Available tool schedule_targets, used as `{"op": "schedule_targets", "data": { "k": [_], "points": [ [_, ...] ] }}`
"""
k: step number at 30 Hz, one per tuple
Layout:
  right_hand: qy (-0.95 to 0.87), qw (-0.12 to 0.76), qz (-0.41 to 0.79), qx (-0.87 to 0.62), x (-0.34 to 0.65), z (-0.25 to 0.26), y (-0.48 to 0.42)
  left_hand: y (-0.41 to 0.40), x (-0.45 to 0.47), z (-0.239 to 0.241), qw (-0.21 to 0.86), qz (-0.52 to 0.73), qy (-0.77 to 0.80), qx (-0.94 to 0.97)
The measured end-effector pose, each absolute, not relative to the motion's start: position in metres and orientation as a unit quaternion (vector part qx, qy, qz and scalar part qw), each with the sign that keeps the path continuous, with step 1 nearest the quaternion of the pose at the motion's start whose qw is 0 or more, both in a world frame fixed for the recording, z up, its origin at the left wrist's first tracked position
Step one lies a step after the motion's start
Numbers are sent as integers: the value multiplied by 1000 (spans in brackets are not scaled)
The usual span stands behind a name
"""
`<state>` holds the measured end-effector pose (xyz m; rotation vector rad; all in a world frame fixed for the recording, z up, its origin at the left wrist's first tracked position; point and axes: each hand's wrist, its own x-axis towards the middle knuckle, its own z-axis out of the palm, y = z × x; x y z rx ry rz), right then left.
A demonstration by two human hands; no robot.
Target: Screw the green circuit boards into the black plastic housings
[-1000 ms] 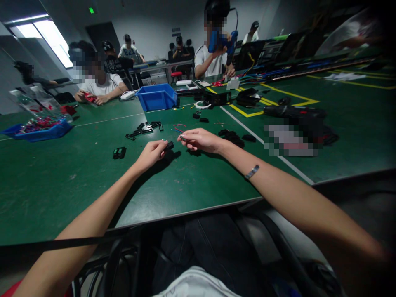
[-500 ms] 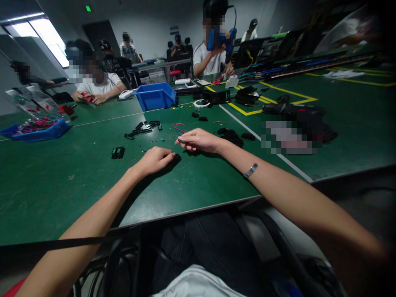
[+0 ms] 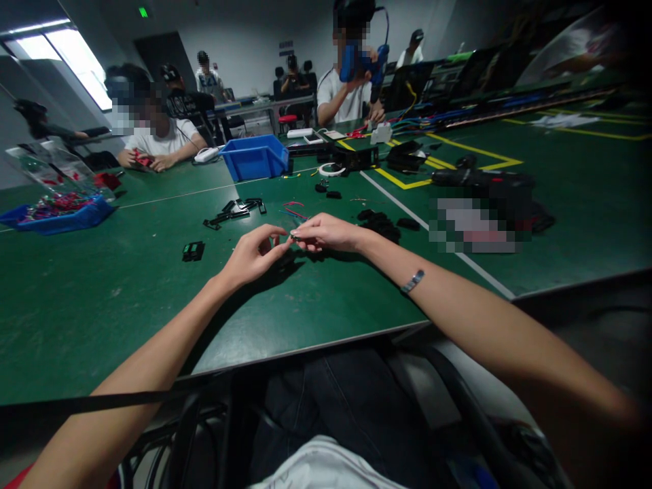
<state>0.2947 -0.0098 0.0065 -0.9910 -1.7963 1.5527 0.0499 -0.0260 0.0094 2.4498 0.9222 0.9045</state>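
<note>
My right hand (image 3: 329, 233) pinches a small dark part (image 3: 294, 238) with a metallic glint between its fingertips; the exact kind is too small to make out. My left hand (image 3: 256, 253) is raised just left of it, thumb and forefinger apart, with the thumb tip at or very near the part. Under the left fingers lies a dark patch, piece or shadow, I cannot tell which. Red and blue wires (image 3: 294, 209) lie just beyond the hands. A pile of black pieces (image 3: 377, 224) rests beside the right wrist.
Black frames (image 3: 239, 212) and a black-green piece (image 3: 193, 251) lie on the green table (image 3: 127, 319). Farther off stand a blue bin (image 3: 255, 159) and a blue tray (image 3: 81, 216) of wires. A black tool-like object (image 3: 489, 183) is at right. Co-workers sit opposite.
My left hand has lifted from the table and moved up toward the right hand's fingertips, its thumb and forefinger now spread. My right hand has barely moved and keeps its pinch.
</note>
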Motion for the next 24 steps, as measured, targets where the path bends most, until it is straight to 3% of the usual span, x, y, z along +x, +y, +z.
{"op": "schedule_targets", "data": {
  "k": [12,24],
  "points": [
    [-689,245,593,-337,290,10,-20,-36,54,11,230,355,278,862],
    [-726,315,509,-338,286,14,-22,-31,50,11,259,393,323,821]
  ]
}}
